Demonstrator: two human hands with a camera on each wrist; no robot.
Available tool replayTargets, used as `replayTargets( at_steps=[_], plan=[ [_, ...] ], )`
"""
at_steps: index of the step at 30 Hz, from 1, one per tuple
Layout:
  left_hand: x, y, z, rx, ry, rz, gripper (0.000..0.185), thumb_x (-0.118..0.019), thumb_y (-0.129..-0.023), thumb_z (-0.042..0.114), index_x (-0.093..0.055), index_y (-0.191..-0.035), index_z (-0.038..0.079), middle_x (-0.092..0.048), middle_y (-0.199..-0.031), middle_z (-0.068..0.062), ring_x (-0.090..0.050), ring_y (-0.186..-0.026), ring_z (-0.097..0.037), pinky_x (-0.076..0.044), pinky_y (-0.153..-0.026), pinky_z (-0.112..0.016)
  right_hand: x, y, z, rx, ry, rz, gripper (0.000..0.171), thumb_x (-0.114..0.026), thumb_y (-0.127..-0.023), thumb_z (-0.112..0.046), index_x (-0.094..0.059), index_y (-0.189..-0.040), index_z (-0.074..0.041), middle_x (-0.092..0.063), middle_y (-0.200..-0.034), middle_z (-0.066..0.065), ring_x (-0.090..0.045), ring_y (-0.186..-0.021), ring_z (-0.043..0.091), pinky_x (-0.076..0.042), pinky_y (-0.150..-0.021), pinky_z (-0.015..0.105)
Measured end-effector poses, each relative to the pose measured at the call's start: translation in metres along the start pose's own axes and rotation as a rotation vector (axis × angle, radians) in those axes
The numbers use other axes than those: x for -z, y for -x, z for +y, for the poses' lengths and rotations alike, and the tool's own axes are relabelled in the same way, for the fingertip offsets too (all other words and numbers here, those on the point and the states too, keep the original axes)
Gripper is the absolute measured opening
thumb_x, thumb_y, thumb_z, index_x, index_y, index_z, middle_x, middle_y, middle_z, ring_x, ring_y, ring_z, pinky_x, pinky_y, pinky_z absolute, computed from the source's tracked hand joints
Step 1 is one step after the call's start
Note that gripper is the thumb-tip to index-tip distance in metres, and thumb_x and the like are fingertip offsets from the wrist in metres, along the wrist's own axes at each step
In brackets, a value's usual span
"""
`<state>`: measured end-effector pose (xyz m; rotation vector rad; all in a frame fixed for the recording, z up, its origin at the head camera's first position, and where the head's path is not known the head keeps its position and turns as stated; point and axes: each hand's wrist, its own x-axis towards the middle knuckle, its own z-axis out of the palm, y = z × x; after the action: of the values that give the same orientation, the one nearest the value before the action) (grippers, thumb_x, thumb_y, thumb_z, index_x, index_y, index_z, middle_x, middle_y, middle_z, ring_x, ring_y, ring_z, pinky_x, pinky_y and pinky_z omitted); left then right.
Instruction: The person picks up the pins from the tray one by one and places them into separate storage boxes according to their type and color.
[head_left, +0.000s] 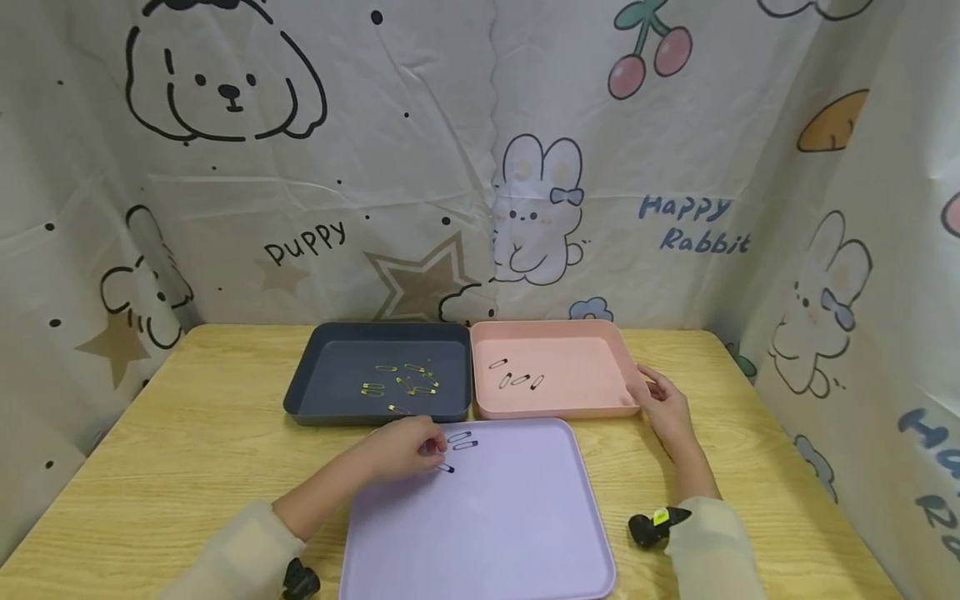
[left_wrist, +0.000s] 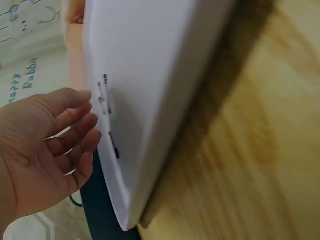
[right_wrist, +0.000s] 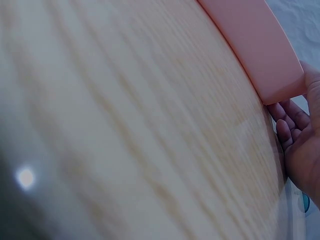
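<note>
My left hand (head_left: pixel 408 447) hovers at the upper left of the lilac tray (head_left: pixel 480 533), fingers loosely bent. In the left wrist view no pin shows between the thumb and fingers (left_wrist: pixel 90 140). Beneath and beside it lie dark safety pins; one safety pin (head_left: pixel 446 468) is right by the fingertips, and two more (head_left: pixel 461 440) lie near the tray's far edge. My right hand (head_left: pixel 666 412) holds the near right corner of the pink tray (head_left: pixel 615 358), thumb over the rim and fingers bent against the outer side. Several dark safety pins (head_left: pixel 521 379) lie in the pink tray's left part.
A dark grey tray (head_left: pixel 330 367) stands left of the pink one, with several yellow safety pins (head_left: pixel 405 386) in it. All three trays sit close together on a wood-grain table (head_left: pixel 225 417). A printed cloth (head_left: pixel 420 183) hangs behind the table and along both sides.
</note>
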<state>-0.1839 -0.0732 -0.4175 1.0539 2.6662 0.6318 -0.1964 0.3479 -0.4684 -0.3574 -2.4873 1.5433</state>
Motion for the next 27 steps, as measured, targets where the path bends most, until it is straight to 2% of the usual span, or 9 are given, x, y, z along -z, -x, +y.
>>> replayTargets(
  at_steps=[3,7,13,22,27],
  plan=[
    [-0.005,0.003,0.001,0.01,-0.083,-0.003,0.007,-0.066,-0.083,0.016,-0.066,-0.088,0.011,-0.053,-0.08,0.005,-0.048,-0.073,-0.008,-0.045,-0.07,-0.026,0.001,0.001,0.0,-0.007,-0.002,-0.005,0.059,-0.057,-0.091,-0.04,-0.042,-0.142,-0.014,-0.052,-0.128,0.019,-0.046,-0.087,-0.012,-0.04,-0.073,0.008],
    [-0.011,0.005,0.002,-0.039,-0.161,0.034,0.003,-0.067,-0.081,0.014,-0.064,-0.082,0.011,-0.051,-0.079,0.005,-0.048,-0.072,-0.008,-0.044,-0.068,-0.025,0.001,0.001,0.0,-0.021,-0.004,-0.011,0.06,-0.057,-0.091,-0.04,-0.041,-0.142,-0.015,-0.052,-0.128,0.018,-0.047,-0.088,-0.01,-0.04,-0.074,0.009],
    [-0.014,0.006,0.002,-0.096,-0.182,0.104,0.012,-0.065,-0.078,0.01,-0.058,-0.07,0.014,-0.049,-0.072,0.005,-0.046,-0.066,-0.009,-0.043,-0.064,-0.024,0.0,0.0,-0.001,-0.019,0.004,-0.01,0.06,-0.057,-0.091,-0.041,-0.041,-0.142,-0.015,-0.051,-0.128,0.017,-0.046,-0.089,-0.01,-0.04,-0.074,0.008],
    [-0.012,0.003,0.01,-0.043,-0.142,0.031,0.012,-0.062,-0.076,0.01,-0.054,-0.069,0.014,-0.044,-0.068,0.007,-0.041,-0.063,-0.006,-0.037,-0.06,-0.021,0.002,-0.003,0.003,-0.025,-0.031,-0.028,0.059,-0.058,-0.091,-0.036,-0.04,-0.143,-0.014,-0.05,-0.131,0.019,-0.046,-0.087,-0.011,-0.04,-0.072,0.008],
    [-0.007,-0.008,0.021,-0.047,-0.083,-0.002,0.008,-0.061,-0.077,0.009,-0.056,-0.071,0.013,-0.047,-0.072,0.005,-0.043,-0.066,-0.006,-0.039,-0.062,-0.021,0.002,-0.003,0.003,-0.024,-0.045,-0.029,0.059,-0.058,-0.091,-0.036,-0.04,-0.143,-0.014,-0.05,-0.131,0.019,-0.047,-0.087,-0.011,-0.04,-0.073,0.008]
  ],
)
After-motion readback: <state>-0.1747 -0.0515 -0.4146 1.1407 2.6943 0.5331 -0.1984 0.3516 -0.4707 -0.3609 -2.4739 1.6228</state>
